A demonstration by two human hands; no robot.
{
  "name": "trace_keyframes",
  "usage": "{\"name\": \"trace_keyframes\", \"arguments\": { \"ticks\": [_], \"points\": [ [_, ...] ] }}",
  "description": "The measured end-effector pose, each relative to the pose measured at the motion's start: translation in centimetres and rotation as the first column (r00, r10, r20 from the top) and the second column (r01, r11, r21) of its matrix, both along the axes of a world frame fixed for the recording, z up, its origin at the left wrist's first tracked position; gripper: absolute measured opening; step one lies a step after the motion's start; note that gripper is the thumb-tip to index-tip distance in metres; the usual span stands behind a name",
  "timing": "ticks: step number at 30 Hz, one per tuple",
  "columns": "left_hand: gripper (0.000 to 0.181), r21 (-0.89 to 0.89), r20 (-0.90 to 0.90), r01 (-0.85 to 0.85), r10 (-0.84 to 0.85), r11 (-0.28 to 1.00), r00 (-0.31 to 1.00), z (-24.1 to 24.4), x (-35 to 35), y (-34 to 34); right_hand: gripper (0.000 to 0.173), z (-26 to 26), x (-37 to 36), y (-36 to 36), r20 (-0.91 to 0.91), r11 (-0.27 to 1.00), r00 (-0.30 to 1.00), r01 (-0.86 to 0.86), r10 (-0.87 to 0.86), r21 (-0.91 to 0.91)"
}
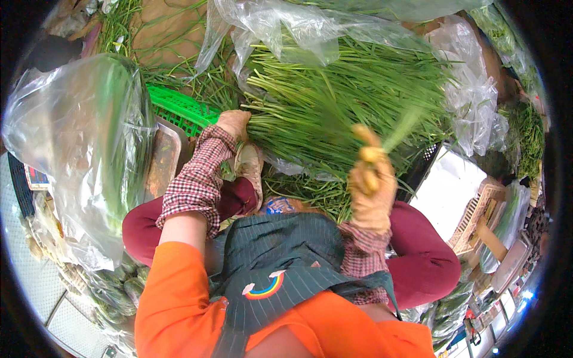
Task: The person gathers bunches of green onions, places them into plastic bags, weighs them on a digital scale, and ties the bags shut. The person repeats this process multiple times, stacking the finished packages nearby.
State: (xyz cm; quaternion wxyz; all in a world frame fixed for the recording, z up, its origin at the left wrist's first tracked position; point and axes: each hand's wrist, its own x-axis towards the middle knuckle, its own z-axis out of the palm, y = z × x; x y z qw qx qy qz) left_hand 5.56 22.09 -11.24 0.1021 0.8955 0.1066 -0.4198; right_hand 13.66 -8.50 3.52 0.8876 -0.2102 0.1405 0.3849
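A thick heap of long green leafy stalks [349, 94], which look like garlic chives, lies before me with pale cut ends towards the left. My left hand [235, 123], in a light glove, is curled at those cut ends and closed around some stalks; its fingertips are hidden. To the right, my right hand [374, 188], in a yellowish work glove, is raised above the near edge of the heap. Out of its fist sticks a motion-blurred tuft of green leaves [405, 127]. Clear plastic sheeting [309, 31] covers the far side of the heap.
A green plastic crate [181, 107] stands left of the heap, beside a metal tray [165, 154]. A large clear bag of greens [89, 143] bulges at far left. On the right are a white panel [443, 192] and a beige basket [479, 215]. Loose leaves [313, 192] lie near my shoe [249, 170].
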Motion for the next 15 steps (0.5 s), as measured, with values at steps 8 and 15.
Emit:
{"name": "trace_keyframes", "arguments": {
  "ticks": [8,15],
  "points": [
    [0.031,0.039,-0.05,0.083,-0.081,0.996,0.995,9.3,4.4,-3.2,0.015,-6.0,-10.5,4.9,-0.593,1.0,0.805,-0.001,-0.017,-0.031],
    [0.054,0.396,0.611,-0.045,-0.226,0.917,0.758,6.6,-7.7,-14.1,0.07,-7.8,-12.9,10.3,-0.375,0.974,0.91,-0.11,0.178,0.196]
  ]
}}
